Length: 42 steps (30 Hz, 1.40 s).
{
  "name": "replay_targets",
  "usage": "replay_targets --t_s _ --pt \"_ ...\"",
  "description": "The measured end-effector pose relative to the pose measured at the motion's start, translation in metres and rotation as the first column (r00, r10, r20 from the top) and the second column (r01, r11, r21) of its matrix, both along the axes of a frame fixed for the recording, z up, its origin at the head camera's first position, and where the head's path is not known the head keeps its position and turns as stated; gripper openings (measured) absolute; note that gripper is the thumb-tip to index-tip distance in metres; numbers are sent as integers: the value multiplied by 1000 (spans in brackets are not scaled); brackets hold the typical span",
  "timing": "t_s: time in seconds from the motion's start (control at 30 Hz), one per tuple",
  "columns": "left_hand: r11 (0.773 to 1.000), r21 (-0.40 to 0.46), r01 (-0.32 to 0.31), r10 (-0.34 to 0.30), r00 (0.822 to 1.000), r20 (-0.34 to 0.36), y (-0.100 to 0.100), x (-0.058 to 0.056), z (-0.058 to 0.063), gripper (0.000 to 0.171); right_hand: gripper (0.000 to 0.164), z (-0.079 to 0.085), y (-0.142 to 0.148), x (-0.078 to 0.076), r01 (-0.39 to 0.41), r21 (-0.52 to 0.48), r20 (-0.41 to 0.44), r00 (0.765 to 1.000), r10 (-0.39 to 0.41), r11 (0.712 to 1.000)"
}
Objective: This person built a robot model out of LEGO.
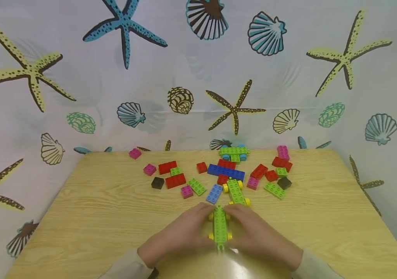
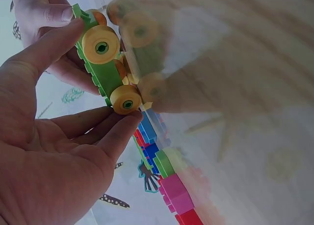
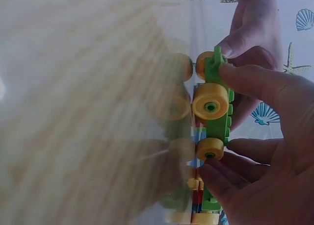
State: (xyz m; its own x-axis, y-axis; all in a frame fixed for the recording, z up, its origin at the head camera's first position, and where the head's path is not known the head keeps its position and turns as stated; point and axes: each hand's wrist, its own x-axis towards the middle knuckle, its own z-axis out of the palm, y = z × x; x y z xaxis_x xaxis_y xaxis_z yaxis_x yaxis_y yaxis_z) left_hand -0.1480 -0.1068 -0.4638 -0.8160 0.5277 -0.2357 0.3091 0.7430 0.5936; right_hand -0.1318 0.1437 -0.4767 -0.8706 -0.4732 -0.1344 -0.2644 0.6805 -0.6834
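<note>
In the middle of the near table, a green toy car base point(image 1: 220, 226) with studs and yellow wheels stands on its wheels, its long side pointing away from me. My left hand point(image 1: 192, 230) holds it from the left, thumb at the near end and fingertips by the far wheel point(image 2: 126, 99). From the right, my right hand point(image 1: 254, 230) grips it the same way, with thumb point(image 3: 245, 75) at the near end. Just beyond the fingers stands a second green car base point(image 1: 235, 190) with yellow wheels.
A green car base with blue wheels point(image 1: 234, 151) stands at the back. Loose building bricks lie across the far half, among them a long blue brick point(image 1: 225, 171), a light blue brick point(image 1: 214, 193), red bricks point(image 1: 175, 181) and a black brick point(image 1: 157, 183). A patterned curtain point(image 1: 170, 69) hangs behind the table.
</note>
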Motion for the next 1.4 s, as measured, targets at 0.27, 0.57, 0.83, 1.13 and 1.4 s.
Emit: replay_targets --t_s 0.27,0.57,0.83,1.13,1.4 --pt "1000 20 -19 19 1000 6 1 -4 1 102 84 6 -3 -3 15 -16 6 1000 -15 1000" --pt "999 22 -46 45 998 51 -3 -2 3 103 86 9 -4 -4 -8 -42 8 1000 9 999" --pt "998 41 -57 54 996 75 -4 -3 1 100 85 6 -5 -5 -11 -58 5 1000 11 998" --pt "997 40 -63 60 996 73 0 -3 3 98 85 8 -4 -4 -7 -76 11 1000 8 997" --pt "998 39 -46 44 998 47 0 -2 4 98 86 3 -3 -6 -5 -62 18 1000 6 998"
